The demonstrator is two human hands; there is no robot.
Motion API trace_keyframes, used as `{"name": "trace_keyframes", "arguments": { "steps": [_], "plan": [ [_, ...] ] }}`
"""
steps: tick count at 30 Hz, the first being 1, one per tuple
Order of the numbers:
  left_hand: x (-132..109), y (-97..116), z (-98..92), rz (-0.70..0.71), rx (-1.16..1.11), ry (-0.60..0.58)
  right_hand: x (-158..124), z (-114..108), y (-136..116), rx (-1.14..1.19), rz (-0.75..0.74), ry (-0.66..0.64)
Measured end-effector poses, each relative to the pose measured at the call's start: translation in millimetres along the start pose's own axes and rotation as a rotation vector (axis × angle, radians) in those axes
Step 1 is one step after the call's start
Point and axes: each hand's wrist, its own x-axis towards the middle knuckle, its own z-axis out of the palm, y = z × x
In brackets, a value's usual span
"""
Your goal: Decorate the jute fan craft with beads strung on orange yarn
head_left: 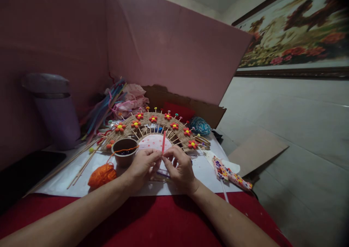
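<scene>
At the centre of the frame, the red strip point(164, 142) looks matt, its material too small to tell; behind it, the arch point(160, 118) is rough fibrous cord, woven over slim wooden spokes; left of centre, the brown cup point(122, 161) looks like smooth plastic, the dark liquid point(124, 152) inside glossy; below it, the orange yarn point(102, 175) is soft and fuzzy; at far left, the tumbler point(57, 116) is smooth, its top wrapped in crinkled plastic film point(46, 82); along the bottom, red cloth point(152, 221) lies matt; above, the pink board point(174, 47) is flat and matt.
</scene>
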Motion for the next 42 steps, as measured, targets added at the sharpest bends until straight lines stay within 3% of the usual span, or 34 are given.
{"name": "trace_keyframes", "arguments": {
  "steps": [11,19,25,42],
  "plan": [
    [1.3,-5.1,-0.4,0.105,0.087,-0.007,0.7,2.3,-2.0,0.079,0.131,0.035],
    [0.1,-2.3,-1.0,0.010,-0.080,-0.084,-2.1,6.5,3.0,0.331,0.307,0.068],
    [1.0,0.3,-3.0,-0.069,-0.126,-0.129,-4.1,8.1,4.4,0.516,0.354,0.027],
    [-0.9,0.1,-2.3,0.018,-0.052,-0.141,-2.1,5.2,-3.6,0.636,0.393,0.017]
  ]
}}
